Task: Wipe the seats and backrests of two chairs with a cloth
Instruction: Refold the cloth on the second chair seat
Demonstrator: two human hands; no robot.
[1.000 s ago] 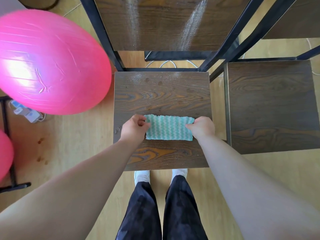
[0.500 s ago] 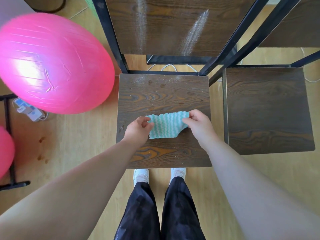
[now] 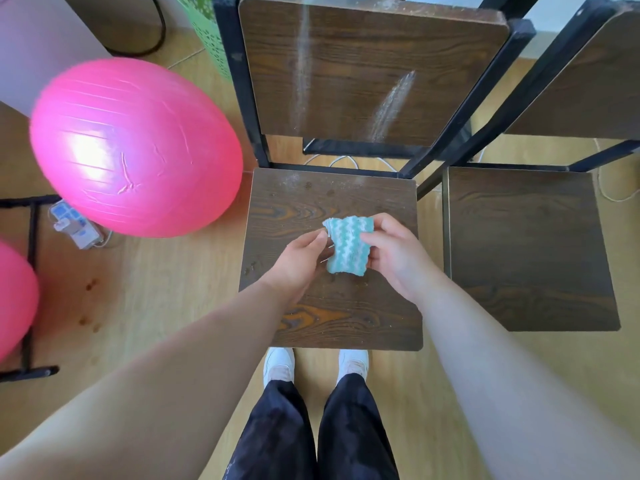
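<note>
Head view: 2 dark wood chairs stand side by side on the floor. The cloth [image 3: 348,247], teal and white and folded, is held over the left chair seat [image 3: 311,202] between both hands. The left hand [image 3: 298,261] pinches its left edge with curled fingers [image 3: 313,237]. The right hand [image 3: 398,261] grips its right side. The backrest [image 3: 363,64] bears 2 pale streaks. The right chair seat [image 3: 526,244] lies just beside. A pink ball [image 3: 135,147] sits to the left.

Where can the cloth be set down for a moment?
The right chair's seat is wholly bare. On the left chair's seat, free strips lie behind the hands, toward the backrest, and in front of them, toward the shoes. Its middle is crowded: the left hand and right hand hold the cloth there. The pink ball crowds its left side.
</note>
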